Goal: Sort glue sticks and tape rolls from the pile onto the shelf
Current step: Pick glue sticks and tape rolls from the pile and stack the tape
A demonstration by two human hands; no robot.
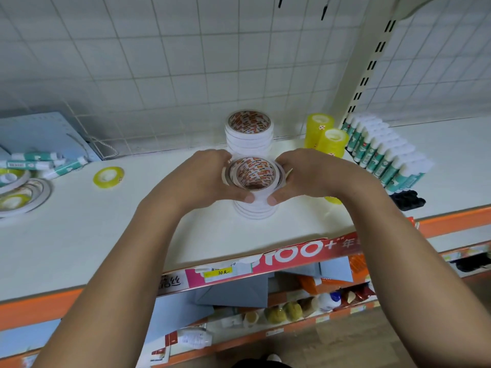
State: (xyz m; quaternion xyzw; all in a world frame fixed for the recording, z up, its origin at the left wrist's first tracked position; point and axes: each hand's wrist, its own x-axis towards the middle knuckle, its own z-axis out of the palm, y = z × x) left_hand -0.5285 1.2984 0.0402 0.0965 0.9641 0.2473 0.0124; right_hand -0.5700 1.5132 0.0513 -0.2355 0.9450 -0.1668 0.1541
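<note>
Forearms, two, bare, reaching from the near edge up onto the shelf (pixel 106 235). Left hand (pixel 212 176) and right hand (pixel 305 176): each grip curled close round the top rolls (pixel 252 176) of the front stack (pixel 253 209), thumbs on the near side, fingers wrapped to the far side; nothing else held.

Front stack: flat white tape rolls, matt sides, card cores printed red and orange. Upper rolls sit slightly askew of those beneath.

Step in hand, by my judgement: squaring the column. Best done with even pressure from both sides, rims eased flush, and a slow release, since thin rolls slide easily.

Behind the front stack: rear stack (pixel 249 131), same kind, standing free.
Right of and behind it: yellow rolls (pixel 325 134), glossy, translucent.
Further right: glue sticks (pixel 385 155), white caps, teal labels, in close rows.
Far left: pile (pixel 26 181), sticks and rolls mixed, lying flat.
Between pile and front stack: loose yellow roll (pixel 108 177).
</note>
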